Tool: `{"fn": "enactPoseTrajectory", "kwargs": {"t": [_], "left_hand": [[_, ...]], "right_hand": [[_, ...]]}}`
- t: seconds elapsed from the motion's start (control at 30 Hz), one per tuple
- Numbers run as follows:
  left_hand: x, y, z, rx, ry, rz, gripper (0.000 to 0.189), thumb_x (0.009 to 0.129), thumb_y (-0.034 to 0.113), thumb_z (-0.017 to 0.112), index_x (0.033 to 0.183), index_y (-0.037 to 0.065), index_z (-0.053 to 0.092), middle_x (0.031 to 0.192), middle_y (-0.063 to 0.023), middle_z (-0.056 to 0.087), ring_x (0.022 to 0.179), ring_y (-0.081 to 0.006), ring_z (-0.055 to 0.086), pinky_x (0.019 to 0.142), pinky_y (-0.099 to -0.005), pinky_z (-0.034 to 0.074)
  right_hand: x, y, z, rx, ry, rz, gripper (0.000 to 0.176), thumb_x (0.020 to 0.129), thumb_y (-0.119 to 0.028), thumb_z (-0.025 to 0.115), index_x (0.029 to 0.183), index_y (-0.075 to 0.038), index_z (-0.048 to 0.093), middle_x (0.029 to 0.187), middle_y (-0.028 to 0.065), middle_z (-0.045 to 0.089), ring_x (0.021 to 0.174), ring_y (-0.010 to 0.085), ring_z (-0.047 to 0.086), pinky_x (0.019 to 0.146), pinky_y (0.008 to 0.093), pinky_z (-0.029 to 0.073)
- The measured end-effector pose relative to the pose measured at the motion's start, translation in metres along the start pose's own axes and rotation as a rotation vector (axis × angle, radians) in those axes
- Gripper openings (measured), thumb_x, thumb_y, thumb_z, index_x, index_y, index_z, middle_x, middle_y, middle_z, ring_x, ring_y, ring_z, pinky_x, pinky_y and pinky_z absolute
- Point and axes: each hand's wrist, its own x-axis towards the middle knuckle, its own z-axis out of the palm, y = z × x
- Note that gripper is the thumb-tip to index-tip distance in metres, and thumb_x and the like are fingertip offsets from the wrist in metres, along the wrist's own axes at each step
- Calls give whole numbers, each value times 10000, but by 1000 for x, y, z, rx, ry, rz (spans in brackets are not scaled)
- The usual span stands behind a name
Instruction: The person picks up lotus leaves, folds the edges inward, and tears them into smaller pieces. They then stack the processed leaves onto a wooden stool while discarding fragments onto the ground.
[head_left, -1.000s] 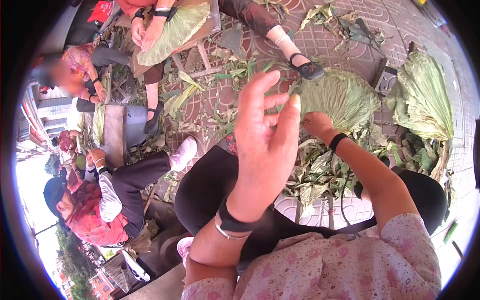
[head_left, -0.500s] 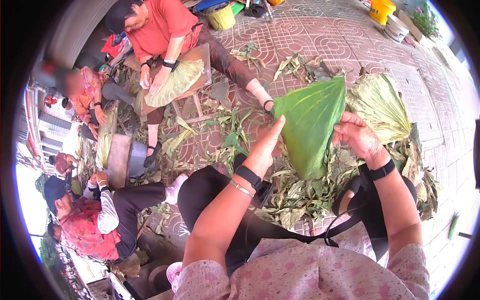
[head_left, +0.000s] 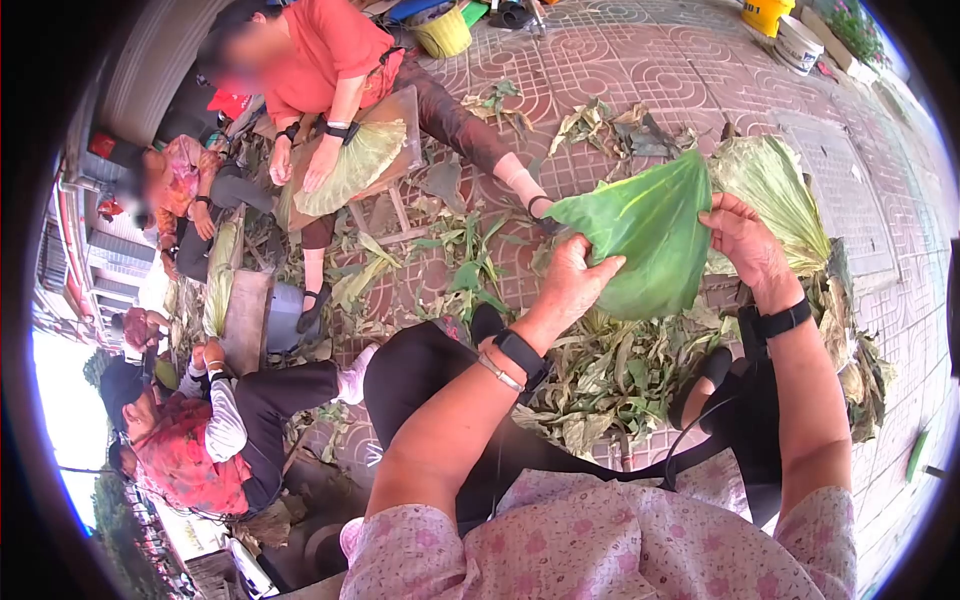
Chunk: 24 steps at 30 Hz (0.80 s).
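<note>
Between my hands hangs a large green leaf [head_left: 650, 235], folded into a rough fan shape with pale veins. My left hand [head_left: 578, 280] grips its lower left edge, thumb on top. My right hand [head_left: 742, 235] pinches the right edge between thumb and fingers. Behind my right hand lies a stack of pale, dried fan-shaped leaves [head_left: 775, 195]. Under the held leaf, a heap of dry leaf scraps [head_left: 620, 385] covers the pavement between my feet.
Opposite me a person in a red shirt [head_left: 335, 60] sits with a pale leaf [head_left: 355, 165] on a wooden board. More people sit at the left, one in a red patterned vest [head_left: 190, 450]. A yellow bucket [head_left: 765, 15] and a white bucket [head_left: 798, 45] stand at the back right.
The green leaf has been raised slightly and turned, its lower tip no longer pointing down as far. My left hand has shifted right along its edge; my right hand has moved slightly right and up.
</note>
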Motion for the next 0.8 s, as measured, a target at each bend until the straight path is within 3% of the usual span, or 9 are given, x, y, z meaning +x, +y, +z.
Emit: {"fn": "enactPoseTrajectory", "kwargs": {"t": [0.07,0.17,0.27,0.3,0.4,0.5,0.6,0.63,0.8], "left_hand": [[7,-16,-2,-149,89,-61,344,894,43,692,1230,21,621,1109,-32,693,1005,-146,644,908,-311,514],[11,-14,-26,-24,157,-378,552,920,317,715,1320,-17,532,1166,-130,657,1072,-235,635,918,-378,514],[11,-1,-31,-304,294,-634,771,859,561,715,1279,-51,508,1160,-211,611,1087,-294,618,868,-432,525],[13,-20,-37,-423,213,-675,1016,798,753,640,1328,-86,423,1218,-273,554,1129,-391,586,893,-523,517],[12,-3,-26,-844,63,-821,1089,795,802,585,1422,-60,363,1357,-291,504,1233,-388,539,1014,-550,453],[8,12,-18,-978,-40,-652,845,846,607,703,1297,-70,473,1231,-282,583,1120,-396,606,924,-542,525],[12,-18,-16,-862,-67,-719,521,926,369,701,1209,-45,559,1117,-186,662,1021,-326,665,894,-481,557],[9,-19,-16,-853,-45,-773,230,952,126,633,1130,-17,610,1004,-107,694,928,-272,696,866,-425,575],[5,-28,-17,-664,76,-591,313,911,-8,580,1224,-6,587,1136,-134,680,997,-262,691,894,-403,567]], "right_hand": [[5,-4,-6,-62,3,-95,103,895,-74,657,982,-120,690,939,-43,690,874,77,615,815,269,475],[2,-16,-3,-104,26,-268,104,890,-58,643,968,-109,689,920,-60,673,858,62,594,810,252,458],[-3,-18,-4,-146,13,-340,92,897,-34,632,959,-87,675,913,-55,664,840,61,581,805,245,459],[-8,-19,2,-164,-15,-320,94,899,-25,631,960,-83,673,913,-51,664,839,62,580,805,246,461],[-28,-12,34,-395,-129,-352,109,890,17,630,975,-40,668,904,-18,671,865,95,600,827,286,485],[-39,19,60,-672,-355,-478,149,823,26,647,949,-49,672,880,58,666,890,208,644,848,344,495],[-52,33,77,-1041,-558,-742,218,737,32,656,932,-66,662,897,102,651,909,298,639,840,406,498],[-54,37,79,-1039,-567,-752,234,718,30,654,930,-69,658,892,107,647,905,309,635,837,420,496],[-58,40,79,-1039,-471,-718,251,734,-17,675,976,-81,653,881,118,648,906,343,631,830,439,499]]}}
